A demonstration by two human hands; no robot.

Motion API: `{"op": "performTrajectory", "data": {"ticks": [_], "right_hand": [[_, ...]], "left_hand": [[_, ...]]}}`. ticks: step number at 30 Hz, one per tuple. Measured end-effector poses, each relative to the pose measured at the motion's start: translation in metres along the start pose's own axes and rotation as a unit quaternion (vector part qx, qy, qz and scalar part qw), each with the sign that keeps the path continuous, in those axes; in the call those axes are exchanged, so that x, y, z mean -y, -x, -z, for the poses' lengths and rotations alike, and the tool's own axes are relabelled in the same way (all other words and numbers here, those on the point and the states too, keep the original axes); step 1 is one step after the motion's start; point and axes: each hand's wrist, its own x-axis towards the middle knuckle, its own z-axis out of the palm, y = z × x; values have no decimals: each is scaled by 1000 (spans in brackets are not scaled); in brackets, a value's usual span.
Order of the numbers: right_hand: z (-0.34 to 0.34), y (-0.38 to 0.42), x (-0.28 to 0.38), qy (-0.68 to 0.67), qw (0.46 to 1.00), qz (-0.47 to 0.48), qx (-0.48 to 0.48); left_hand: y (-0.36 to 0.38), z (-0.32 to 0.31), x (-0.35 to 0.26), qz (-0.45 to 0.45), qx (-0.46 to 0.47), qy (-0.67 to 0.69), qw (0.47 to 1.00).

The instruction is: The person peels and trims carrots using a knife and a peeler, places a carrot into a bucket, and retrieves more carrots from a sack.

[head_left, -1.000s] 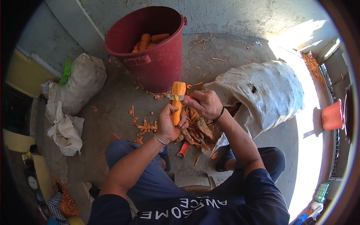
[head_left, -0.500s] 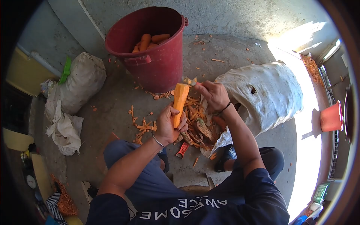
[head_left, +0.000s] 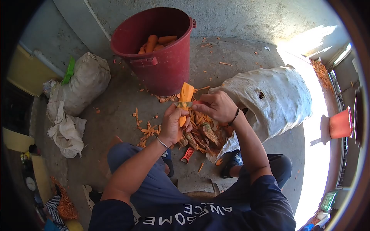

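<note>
Carrot: the orange carrot (head_left: 186,92) is up in the air, above the floor (head_left: 239,50), with its top end leaning a little to the right.
Left hand (head_left: 174,125): its fingers are wrapped around the low part of the carrot.
Right hand (head_left: 217,107): its fingers are curled around the red handle of a peeler (head_left: 195,102).
Peeler blade: it goes across the carrot, just above the left hand (bits of peel seem stuck on it).
Peels: a messy pile of peels (head_left: 200,144) lies on the floor under the hands, between the feet and the big bucket.
Red bucket (head_left: 167,79): it stands near the wall, with more carrots (head_left: 152,41) inside.
White sack (head_left: 277,100): it lies on its side, right of the peels.
Small red piece (head_left: 187,154): it sits on the floor, just beside the pile.
</note>
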Motion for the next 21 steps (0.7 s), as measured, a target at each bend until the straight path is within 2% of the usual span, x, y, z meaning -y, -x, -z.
{"op": "performTrajectory", "data": {"ticks": [2, 8, 13, 21], "right_hand": [[-4, 0, 8, 29, 999, -12, 23], [-9, 1, 13, 88, 995, 12, -35], [-8, 1, 5, 100, 995, -9, -19], [-4, 3, -10, 137, 989, -27, -46]], "left_hand": [[-2, 3, 2, -8, 19, -13, 1000], [-4, 14, 11, -20, 9, -101, 995], [1, 4, 12, -30, -10, -95, 995], [0, -5, 6, -16, 0, -111, 994]]}}
